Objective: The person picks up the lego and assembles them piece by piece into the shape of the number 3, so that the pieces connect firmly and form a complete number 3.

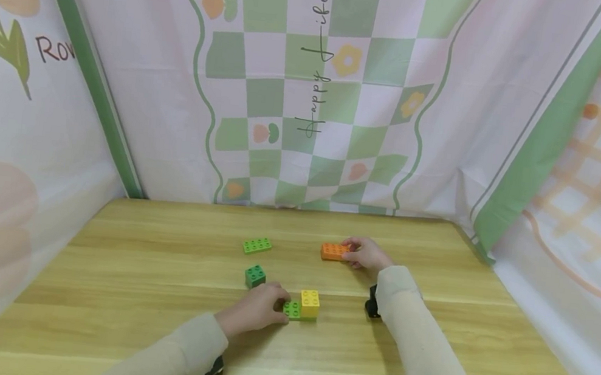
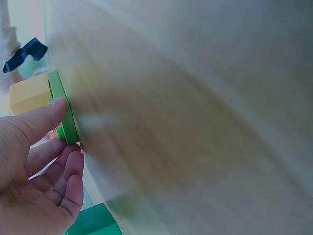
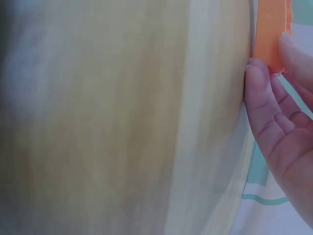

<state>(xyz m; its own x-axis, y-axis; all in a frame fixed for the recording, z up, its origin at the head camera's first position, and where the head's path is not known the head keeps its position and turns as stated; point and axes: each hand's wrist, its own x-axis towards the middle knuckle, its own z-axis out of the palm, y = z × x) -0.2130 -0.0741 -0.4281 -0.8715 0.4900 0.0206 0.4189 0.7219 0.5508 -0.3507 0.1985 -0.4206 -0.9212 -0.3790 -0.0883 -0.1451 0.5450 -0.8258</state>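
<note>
My left hand (image 1: 260, 310) pinches the left end of a flat light green toy brick (image 1: 292, 310) on the table. A yellow square brick (image 1: 310, 303) sits on the right half of that green brick. In the left wrist view, the thumb lies along the edge of the green brick (image 2: 63, 107), the yellow brick (image 2: 30, 96) beyond it. My right hand (image 1: 367, 255) grips the right end of an orange brick (image 1: 333, 251) farther back. Thumb and fingers meet the end of the orange brick (image 3: 270, 36) in the right wrist view.
A dark green square brick (image 1: 255, 276) stands just behind my left hand. Another flat light green brick (image 1: 257, 245) lies farther back on the wooden table (image 1: 161, 258). Patterned curtains (image 1: 321, 92) hang at the table's back and sides.
</note>
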